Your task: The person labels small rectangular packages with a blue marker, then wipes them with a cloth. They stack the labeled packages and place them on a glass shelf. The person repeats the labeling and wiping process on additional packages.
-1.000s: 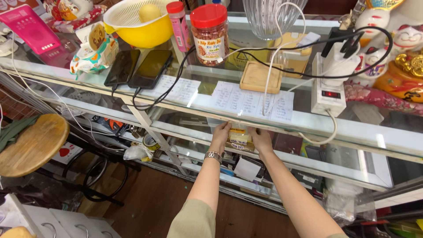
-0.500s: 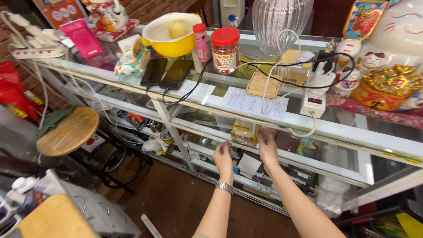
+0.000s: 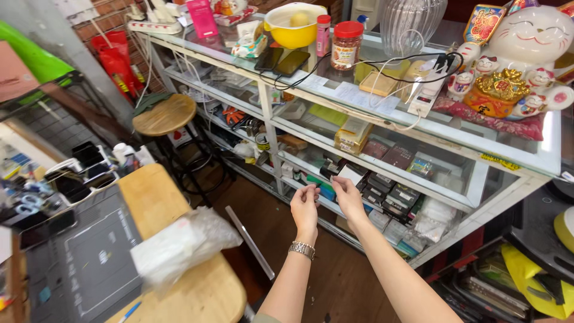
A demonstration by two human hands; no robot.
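Open air before the shelf (image 3: pixel 382 173) — small boxes (image 3: pixel 388 194) crowd it.

red-lidded jar (image 3: pixel 347 46) on glass counter, yellow box (image 3: pixel 351 134) on shelf below

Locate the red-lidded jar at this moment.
In the head view, the red-lidded jar stands upright on the glass counter top, upper centre, just right of the yellow bowl and pink bottle, left of the clear ribbed vase.

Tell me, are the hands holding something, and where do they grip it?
It cannot be told for sure. The left hand and right hand have pinched fingertips in front of the glass shelf unit, but anything between them is too small to see.
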